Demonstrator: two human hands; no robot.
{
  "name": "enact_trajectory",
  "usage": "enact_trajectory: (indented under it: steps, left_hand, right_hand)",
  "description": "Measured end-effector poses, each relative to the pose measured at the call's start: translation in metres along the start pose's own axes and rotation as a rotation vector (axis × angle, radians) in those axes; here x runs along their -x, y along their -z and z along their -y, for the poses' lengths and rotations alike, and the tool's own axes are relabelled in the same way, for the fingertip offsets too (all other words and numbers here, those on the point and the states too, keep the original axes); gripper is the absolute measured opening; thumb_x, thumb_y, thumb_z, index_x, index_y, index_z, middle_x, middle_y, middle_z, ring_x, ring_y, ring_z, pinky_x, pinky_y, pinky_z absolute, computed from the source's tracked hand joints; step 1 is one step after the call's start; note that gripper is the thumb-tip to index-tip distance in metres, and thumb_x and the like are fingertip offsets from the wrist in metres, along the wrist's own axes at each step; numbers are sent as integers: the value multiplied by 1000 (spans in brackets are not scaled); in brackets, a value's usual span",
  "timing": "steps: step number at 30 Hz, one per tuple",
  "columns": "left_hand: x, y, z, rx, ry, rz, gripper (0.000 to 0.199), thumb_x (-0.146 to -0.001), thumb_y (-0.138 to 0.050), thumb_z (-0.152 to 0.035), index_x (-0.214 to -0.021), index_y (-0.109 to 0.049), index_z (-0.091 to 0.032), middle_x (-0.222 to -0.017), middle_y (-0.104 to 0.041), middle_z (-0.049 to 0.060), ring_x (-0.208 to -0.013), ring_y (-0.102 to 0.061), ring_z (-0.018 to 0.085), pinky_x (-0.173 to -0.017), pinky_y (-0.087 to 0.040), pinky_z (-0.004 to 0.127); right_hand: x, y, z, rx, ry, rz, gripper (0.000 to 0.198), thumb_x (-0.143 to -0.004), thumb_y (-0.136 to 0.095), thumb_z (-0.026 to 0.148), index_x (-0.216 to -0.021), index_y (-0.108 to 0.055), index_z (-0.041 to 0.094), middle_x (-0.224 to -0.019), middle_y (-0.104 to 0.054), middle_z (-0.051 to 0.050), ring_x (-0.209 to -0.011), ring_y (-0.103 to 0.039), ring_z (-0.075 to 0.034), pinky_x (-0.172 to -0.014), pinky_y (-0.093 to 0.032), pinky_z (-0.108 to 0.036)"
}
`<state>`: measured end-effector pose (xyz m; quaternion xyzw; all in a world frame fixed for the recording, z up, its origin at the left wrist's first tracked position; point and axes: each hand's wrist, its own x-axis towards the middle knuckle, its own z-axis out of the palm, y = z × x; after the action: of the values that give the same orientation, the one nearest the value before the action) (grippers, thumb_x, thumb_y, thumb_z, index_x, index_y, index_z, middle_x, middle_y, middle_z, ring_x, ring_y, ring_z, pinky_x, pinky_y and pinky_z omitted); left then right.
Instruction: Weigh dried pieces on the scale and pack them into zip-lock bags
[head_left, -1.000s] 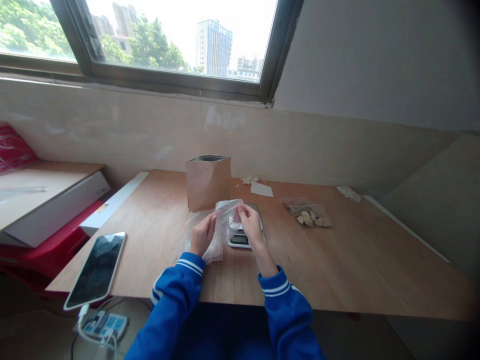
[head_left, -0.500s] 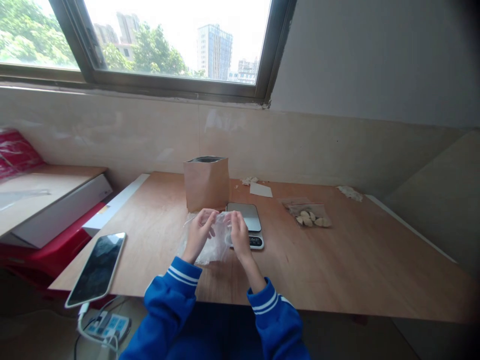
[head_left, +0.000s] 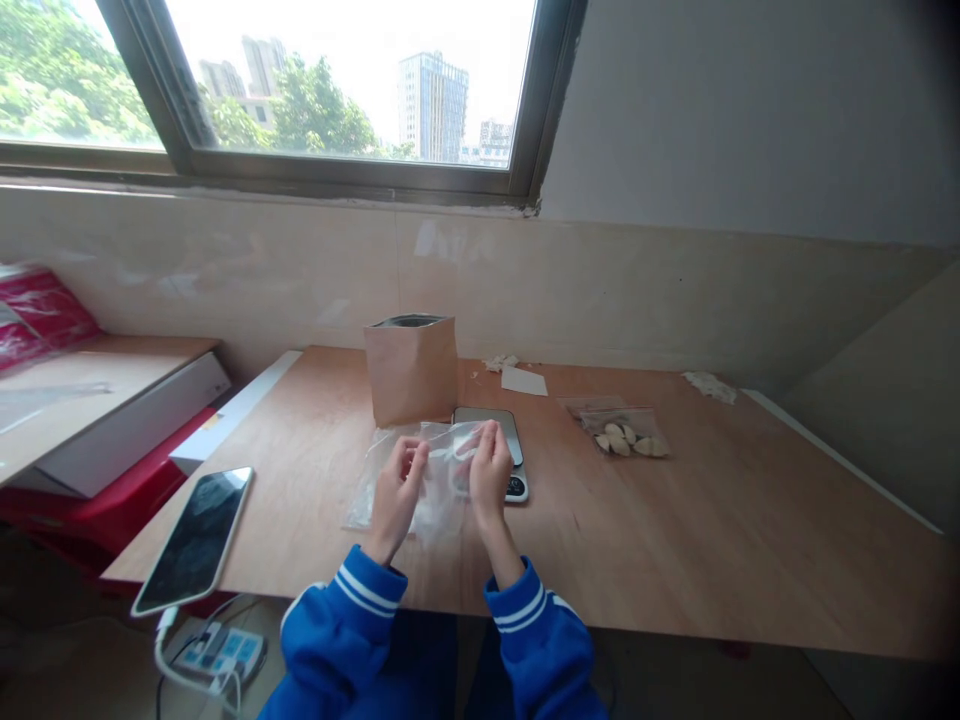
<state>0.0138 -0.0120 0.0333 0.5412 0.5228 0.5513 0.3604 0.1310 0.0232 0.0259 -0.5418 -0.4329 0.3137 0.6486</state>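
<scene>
Between my hands a clear plastic bag (head_left: pixel 444 490) is stretched above the table. My left hand (head_left: pixel 397 490) pinches its left side, and my right hand (head_left: pixel 491 465) grips the upper right edge. More clear plastic bags (head_left: pixel 361 505) lie under and left of my left hand. Just behind my right hand sits a kitchen scale (head_left: pixel 504 425) with a silver plate, its display partly covered by that hand. A brown paper pouch (head_left: pixel 411 370) stands upright with its top open behind the bags; what it holds is hidden.
To the right lie zip bags with pale slices (head_left: pixel 626 438). A white card (head_left: pixel 523 381) and paper scraps (head_left: pixel 500 363) rest near the wall. At the table's left edge a phone (head_left: pixel 196 540) is plugged into a cable, above a power strip (head_left: pixel 221 650).
My hands have moved apart, spreading the plastic bag wider between them. My right hand has shifted slightly right, covering more of the scale. The camera view has shifted a little.
</scene>
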Motion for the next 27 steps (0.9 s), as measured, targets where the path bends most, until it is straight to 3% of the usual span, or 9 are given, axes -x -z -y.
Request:
enact_trajectory:
  steps: [3, 6, 10, 15, 17, 20, 23, 25, 27]
  left_hand:
    - [21, -8, 5, 1, 83, 80, 34, -87, -50, -53, -87, -54, -20, -76, -57, -1, -64, -56, 12, -51, -42, 21]
    - [33, -16, 6, -62, 131, 147, 36, -88, -45, -55, -77, -48, -20, -64, -49, -4, -52, -51, 12, -41, -35, 21]
    - [29, -19, 6, -233, 81, -22, 29, -91, -37, -47, -79, -45, -22, -58, -48, -5, -45, -46, 12, -47, -36, 23]
    - [7, 4, 9, -381, 9, -92, 25, -90, -37, -42, -81, -50, -23, -59, -55, -3, -52, -54, 15, -55, -39, 24]
    - [-2, 20, 13, -440, 21, -136, 28, -91, -37, -45, -82, -51, -23, -64, -59, -1, -56, -57, 17, -55, -40, 25]
    - [-12, 42, 27, -539, 57, -158, 32, -92, -36, -50, -84, -53, -23, -77, -66, 4, -70, -64, 21, -61, -43, 28]
    - [-14, 51, 39, -728, 150, -246, 36, -91, -37, -50, -99, -56, -21, -91, -68, 10, -78, -65, 26, -64, -46, 33]
    - [-12, 47, 41, -827, 48, -379, 43, -91, -39, -48, -114, -55, -15, -108, -64, 16, -90, -64, 30, -72, -48, 39]
    - [-8, 38, 38, -851, -173, -446, 44, -92, -41, -43, -123, -54, -14, -122, -57, 19, -107, -59, 31, -85, -46, 43]
  right_hand:
    - [-1, 2, -1, 48, -9, -97, 45, -96, -28, 56, -83, -53, 21, -57, -57, 1, -49, -54, -15, -51, -42, -26]
    - [-3, 6, -7, 174, 83, -145, 44, -96, -29, 53, -82, -54, 20, -72, -65, -5, -62, -59, -18, -61, -44, -28]
    - [-6, 8, -13, 299, 186, -104, 43, -97, -27, 49, -85, -55, 19, -78, -68, -9, -68, -63, -20, -62, -43, -29]
    - [-24, 13, -17, 288, 116, 107, 48, -98, -23, 51, -87, -58, 20, -50, -57, 2, -42, -53, -16, -51, -39, -26]
    - [-43, 29, -27, 359, 126, 111, 46, -98, -25, 49, -91, -59, 20, -62, -65, -2, -46, -56, -16, -54, -42, -27]
    - [-83, 73, -54, 606, 260, -131, 40, -96, -29, 39, -96, -62, 16, -94, -69, -14, -83, -64, -24, -76, -47, -35]
    - [-120, 124, -87, 840, 362, -337, 36, -89, -37, 28, -110, -60, 9, -123, -56, -25, -119, -48, -32, -99, -36, -48]
    - [-136, 151, -105, 956, 318, -401, 42, -83, -43, 23, -119, -55, 5, -136, -44, -28, -127, -38, -36, -101, -32, -51]
    - [-143, 168, -117, 1024, 243, -431, 44, -80, -47, 22, -121, -55, 7, -138, -40, -27, -125, -38, -37, -98, -33, -50]
